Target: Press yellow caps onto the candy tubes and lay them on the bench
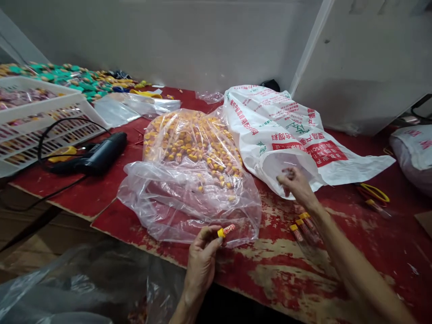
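Observation:
Between the thumb and fingers of my left hand [204, 256] is a small capped tube [227, 231], yellow at the cap, with a clear body of pink and white bits. It is above the near edge of a large clear plastic bag [189, 211], which holds many similar yellow-capped pieces [192, 139]. My right hand [297, 184] is at the open mouth of a white printed sack [280, 121]. Its fingers are curled together and slightly blurred; I cannot make out what is in them. Several yellow-capped tubes [305, 227] lie below my right forearm.
A black heat gun [101, 155] with a cable lies at the left, beside a white slatted basket [54, 121]. Green and yellow pieces [70, 78] are piled behind. Yellow bands [376, 192] and a white bag [415, 150] sit at the right on the worn red table [283, 265].

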Demonstrator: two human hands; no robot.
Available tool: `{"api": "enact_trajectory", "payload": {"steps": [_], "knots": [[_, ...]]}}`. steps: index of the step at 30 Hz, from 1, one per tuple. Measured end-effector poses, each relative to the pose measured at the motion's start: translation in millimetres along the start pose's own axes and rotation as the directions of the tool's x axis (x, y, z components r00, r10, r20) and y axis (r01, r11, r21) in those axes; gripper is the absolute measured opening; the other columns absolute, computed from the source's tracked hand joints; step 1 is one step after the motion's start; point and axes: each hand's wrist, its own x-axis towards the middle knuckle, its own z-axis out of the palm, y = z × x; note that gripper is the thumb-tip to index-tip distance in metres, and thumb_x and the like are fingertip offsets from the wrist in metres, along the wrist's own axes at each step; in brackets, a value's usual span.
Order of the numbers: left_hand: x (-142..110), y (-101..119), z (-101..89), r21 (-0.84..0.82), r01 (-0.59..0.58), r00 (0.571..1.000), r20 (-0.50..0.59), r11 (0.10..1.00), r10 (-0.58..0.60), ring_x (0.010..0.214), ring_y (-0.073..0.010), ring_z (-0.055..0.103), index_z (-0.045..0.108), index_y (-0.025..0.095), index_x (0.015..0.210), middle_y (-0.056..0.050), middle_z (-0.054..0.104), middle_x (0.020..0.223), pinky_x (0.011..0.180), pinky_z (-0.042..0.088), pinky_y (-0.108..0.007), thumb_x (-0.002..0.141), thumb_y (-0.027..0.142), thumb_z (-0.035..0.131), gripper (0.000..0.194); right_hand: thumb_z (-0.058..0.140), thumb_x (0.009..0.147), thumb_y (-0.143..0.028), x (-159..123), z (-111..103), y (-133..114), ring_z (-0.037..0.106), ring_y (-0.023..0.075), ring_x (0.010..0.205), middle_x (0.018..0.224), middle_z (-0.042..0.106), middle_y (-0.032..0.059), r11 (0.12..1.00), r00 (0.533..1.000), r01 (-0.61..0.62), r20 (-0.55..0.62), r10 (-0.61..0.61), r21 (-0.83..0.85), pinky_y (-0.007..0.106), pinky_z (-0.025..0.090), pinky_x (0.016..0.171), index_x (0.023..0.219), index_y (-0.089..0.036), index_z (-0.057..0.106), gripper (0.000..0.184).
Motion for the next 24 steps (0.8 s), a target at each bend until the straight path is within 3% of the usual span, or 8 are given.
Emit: {"api": "enact_trajectory", "payload": {"steps": [2,3,5,8,11,18,24], "knots": [[-6,-8,7.5,-0.003,0.024,0.999,0.038,1.000,-0.024,0.074,-0.0114,0.058,0.070,0.019,0.081,0.001,0.066,0.079,0.069,0.047,-0.019,0.051,0.023,0.083,0.032,0.059,0.082,-0.044,-56,6,-3,0.063,0.0170,0.068,0.087,0.067,0.0054,0.880,0.998,0.033,0.039,-0.058,0.474,0.027,0.051,0.059,0.109,-0.019,0.046,0.039],[-10,-12,11.5,-0.002,0.033,0.998,0.062,0.999,-0.032,0.074,-0.0113,0.058,0.070,0.019,0.081,0.002,0.066,0.079,0.069,0.047,-0.019,0.052,0.023,0.083,0.032,0.066,0.077,-0.042,-82,11,-4,0.063,0.0168,0.073,0.089,0.067,0.0049,0.792,0.996,0.031,0.049,-0.076,0.610,0.027,0.052,0.064,0.101,-0.021,0.048,0.037],[-17,-20,19.1,0.009,0.054,0.991,0.120,0.999,-0.055,0.070,-0.0101,0.058,0.070,0.019,0.079,0.002,0.066,0.076,0.068,0.046,-0.019,0.055,0.023,0.082,0.028,0.071,0.073,-0.039,-126,24,-4,0.062,0.0153,0.073,0.090,0.066,0.0032,0.664,0.995,0.005,0.061,-0.076,0.748,0.026,0.052,0.065,0.094,-0.022,0.051,0.034],[-29,-30,27.4,0.032,0.069,0.980,0.185,0.997,-0.073,0.070,-0.0090,0.059,0.070,0.019,0.079,0.003,0.067,0.075,0.069,0.046,-0.018,0.058,0.021,0.081,0.024,0.072,0.074,-0.037,-162,39,-2,0.061,0.0152,0.075,0.091,0.065,0.0028,0.604,0.998,-0.009,0.049,-0.050,0.797,0.026,0.051,0.066,0.093,-0.022,0.055,0.029],[-39,-34,31.4,0.066,0.054,0.973,0.223,0.996,-0.067,0.075,-0.0101,0.061,0.071,0.020,0.082,0.002,0.069,0.078,0.073,0.045,-0.018,0.061,0.021,0.080,0.023,0.069,0.075,-0.036,-173,40,2,0.061,0.0168,0.082,0.093,0.064,0.0029,0.625,0.997,0.017,0.034,-0.070,0.781,0.027,0.051,0.070,0.094,-0.021,0.058,0.027],[-52,-41,33.9,0.163,0.023,0.934,0.348,0.986,-0.079,0.074,-0.0126,0.061,0.071,0.021,0.090,-0.001,0.070,0.085,0.071,0.047,-0.022,0.067,0.023,0.077,0.024,0.058,0.084,-0.033,-184,29,7,0.058,0.0196,0.097,0.103,0.062,0.0042,0.782,0.961,0.157,0.089,-0.262,0.603,0.030,0.046,0.085,0.101,-0.022,0.061,0.021],[-54,-43,27.9,0.291,-0.048,0.932,0.358,0.955,-0.063,0.075,-0.0151,0.060,0.073,0.018,0.086,-0.003,0.069,0.083,0.074,0.046,-0.025,0.066,0.026,0.077,0.022,0.057,0.085,-0.040,-185,36,12,0.058,0.0171,0.080,0.086,0.063,0.0020,0.849,0.954,0.168,0.133,-0.268,0.502,0.026,0.045,0.069,0.094,-0.020,0.061,0.023]]}}
